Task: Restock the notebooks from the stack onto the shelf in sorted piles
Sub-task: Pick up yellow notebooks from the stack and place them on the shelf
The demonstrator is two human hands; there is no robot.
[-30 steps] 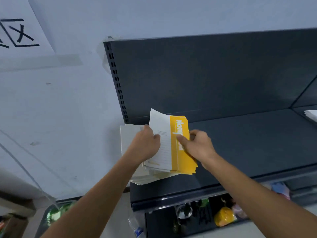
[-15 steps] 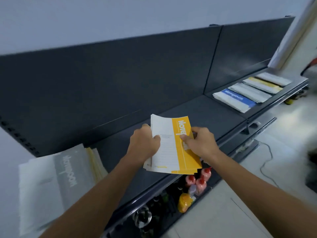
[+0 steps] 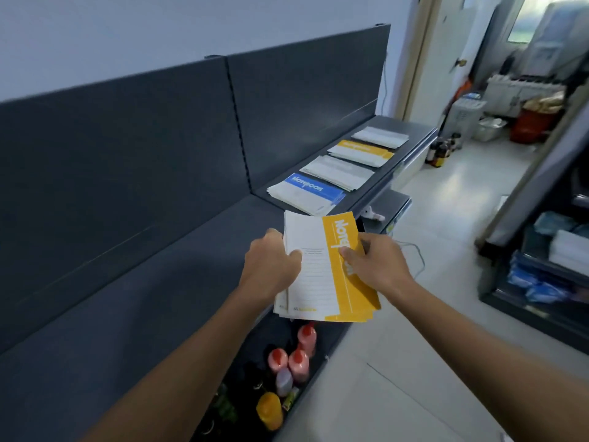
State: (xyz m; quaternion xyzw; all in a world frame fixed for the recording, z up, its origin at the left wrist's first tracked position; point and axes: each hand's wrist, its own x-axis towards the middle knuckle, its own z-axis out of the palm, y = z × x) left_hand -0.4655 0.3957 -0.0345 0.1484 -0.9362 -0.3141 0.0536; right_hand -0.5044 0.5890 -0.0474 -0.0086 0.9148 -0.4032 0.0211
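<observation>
Between left hand (image 3: 271, 266) and right hand (image 3: 381, 266), yellow notebooks (image 3: 314, 282), title (image 3: 343, 232) half-covered.

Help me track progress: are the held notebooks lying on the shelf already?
No, the left hand and right hand grip the notebooks in the air, over the front edge of the shelf.

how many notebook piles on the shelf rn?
4, in a row on the shelf: blue pile nearest, then near grey pile, yellow pile, far grey pile; held notebooks not counted.
</observation>
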